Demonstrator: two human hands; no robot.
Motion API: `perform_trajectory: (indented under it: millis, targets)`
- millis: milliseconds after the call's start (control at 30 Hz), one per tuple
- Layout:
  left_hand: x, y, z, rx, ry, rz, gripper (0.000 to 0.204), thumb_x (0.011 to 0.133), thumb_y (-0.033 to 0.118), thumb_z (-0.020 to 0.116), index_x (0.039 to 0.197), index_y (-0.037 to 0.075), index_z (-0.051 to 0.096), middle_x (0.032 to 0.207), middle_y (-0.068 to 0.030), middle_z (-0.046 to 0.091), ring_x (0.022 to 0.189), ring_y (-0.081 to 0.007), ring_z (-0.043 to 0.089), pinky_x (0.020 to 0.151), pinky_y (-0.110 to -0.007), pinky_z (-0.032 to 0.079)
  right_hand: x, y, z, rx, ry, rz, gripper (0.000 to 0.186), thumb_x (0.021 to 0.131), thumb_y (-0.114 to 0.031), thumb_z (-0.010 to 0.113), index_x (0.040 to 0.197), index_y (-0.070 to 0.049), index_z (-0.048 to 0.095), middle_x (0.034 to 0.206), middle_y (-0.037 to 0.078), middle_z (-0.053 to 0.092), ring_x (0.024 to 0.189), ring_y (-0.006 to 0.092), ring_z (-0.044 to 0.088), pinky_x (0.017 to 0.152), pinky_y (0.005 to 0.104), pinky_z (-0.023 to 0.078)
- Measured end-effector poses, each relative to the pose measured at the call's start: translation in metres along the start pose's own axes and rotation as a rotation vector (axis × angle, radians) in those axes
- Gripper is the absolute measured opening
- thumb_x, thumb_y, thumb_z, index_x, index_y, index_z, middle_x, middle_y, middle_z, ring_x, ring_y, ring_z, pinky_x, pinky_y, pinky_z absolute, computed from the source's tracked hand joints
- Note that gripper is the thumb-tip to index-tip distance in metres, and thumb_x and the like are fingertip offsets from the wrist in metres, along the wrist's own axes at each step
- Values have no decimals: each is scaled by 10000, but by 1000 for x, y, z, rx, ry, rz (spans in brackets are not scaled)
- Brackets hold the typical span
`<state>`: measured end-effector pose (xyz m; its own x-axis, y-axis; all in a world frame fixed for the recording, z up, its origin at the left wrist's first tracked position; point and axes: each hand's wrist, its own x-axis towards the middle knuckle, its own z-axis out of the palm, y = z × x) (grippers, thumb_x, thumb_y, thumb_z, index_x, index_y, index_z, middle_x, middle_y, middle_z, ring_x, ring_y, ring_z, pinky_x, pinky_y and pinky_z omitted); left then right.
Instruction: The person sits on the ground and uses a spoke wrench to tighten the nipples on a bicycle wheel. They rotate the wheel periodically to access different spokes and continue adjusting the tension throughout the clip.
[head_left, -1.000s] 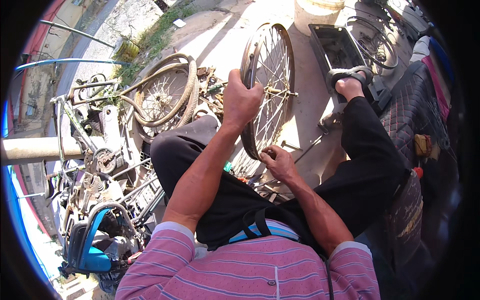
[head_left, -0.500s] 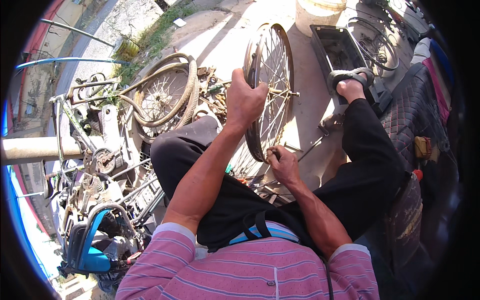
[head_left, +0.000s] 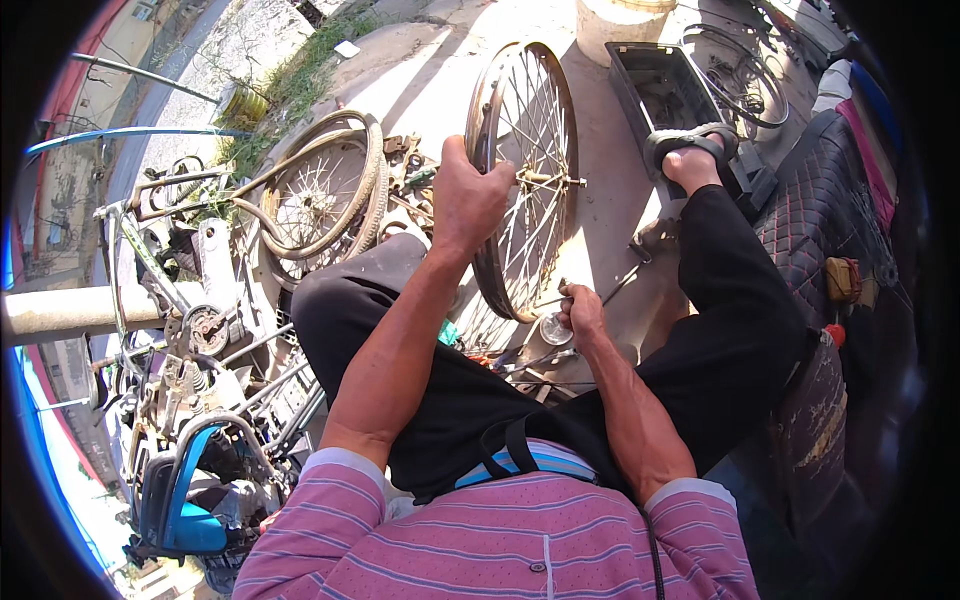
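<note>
A bare, rusty bicycle wheel (head_left: 573,150) with thin spokes and a hub stands upright before me, without a tyre. My left hand (head_left: 468,200) is closed round the near-left side of its rim, thumb toward the spokes. To the right of the wheel's bottom, my right hand (head_left: 584,315) is closed in a pinch. Something thin and small pokes from its fingers toward the lower rim, too small to name. Just under those fingers shows a round, shiny metal thing (head_left: 555,329).
At left lie another wheel with loose tyres (head_left: 375,190) and a heap of bicycle parts (head_left: 205,330). A black crate (head_left: 625,90) stands beyond my sandalled foot (head_left: 692,165), near a whitish bucket (head_left: 610,25). A quilted black seat (head_left: 808,200) is at right.
My right hand has shifted right, away from the lower rim, and the round shiny thing now shows below it. My left hand keeps its hold on the wheel.
</note>
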<state>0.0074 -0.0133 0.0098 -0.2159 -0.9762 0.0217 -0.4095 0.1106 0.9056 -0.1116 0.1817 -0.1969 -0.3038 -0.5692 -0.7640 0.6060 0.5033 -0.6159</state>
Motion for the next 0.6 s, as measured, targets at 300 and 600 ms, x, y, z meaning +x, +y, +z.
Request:
perform_trajectory:
  millis: [300, 600]
  targets:
    - [1, -2, -3, -24, 28, -26, 364, 843, 202, 715, 1011, -39, 499, 806, -173, 653, 709, -239, 668, 665, -397, 536, 12, 11, -2, 119, -50, 52, 258, 985, -192, 484, 1083, 26, 583, 648, -3, 421, 520, 118, 363, 466, 282, 313]
    - [3, 1, -6, -10, 1, -58, 338, 857, 155, 725, 1016, -40, 500, 879, -157, 668, 734, -212, 719, 636, -334, 559, 1, 2, 1, 137, 23, 124, 244, 1003, -226, 474, 1072, -14, 573, 656, -5, 433, 533, 115, 374, 464, 276, 317]
